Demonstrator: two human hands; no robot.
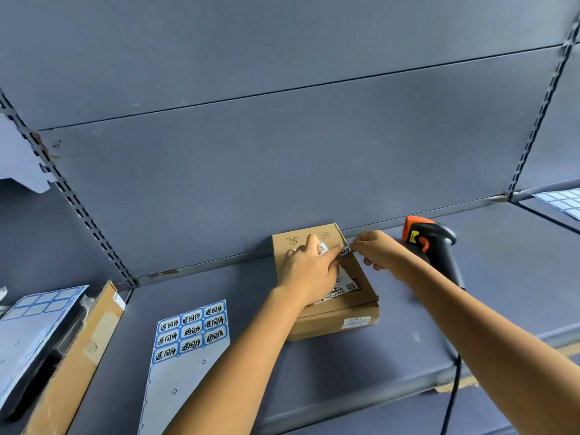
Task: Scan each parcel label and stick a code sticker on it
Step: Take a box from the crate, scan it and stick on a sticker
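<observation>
Grey-blue metal shelf [470, 309] runs in front of me, closed off behind by a back panel [282, 167] of the same colour. At the shelf's back edge, touching that panel, lies the cardboard parcel [361, 277], flat, with its white printed label [348, 285] facing up.

My left hand [309, 271] rests on top of the parcel, fingers spread and fairly straight, gripping nothing; the forefinger reaches toward the parcel's right edge and presses on one end of the code sticker [344, 250]. My right hand [379, 251] pinches the sticker's other end between thumb and fingertip, just above that same edge.

Right of the parcel, near the back edge, the black and orange scanner [434, 246] lies on its side, its cable [453, 387] trailing over the front edge. Toward the front left corner lies a sticker sheet [191, 334] with blue-framed stickers. Beyond the shelf's left edge sits a carton [81, 350].
</observation>
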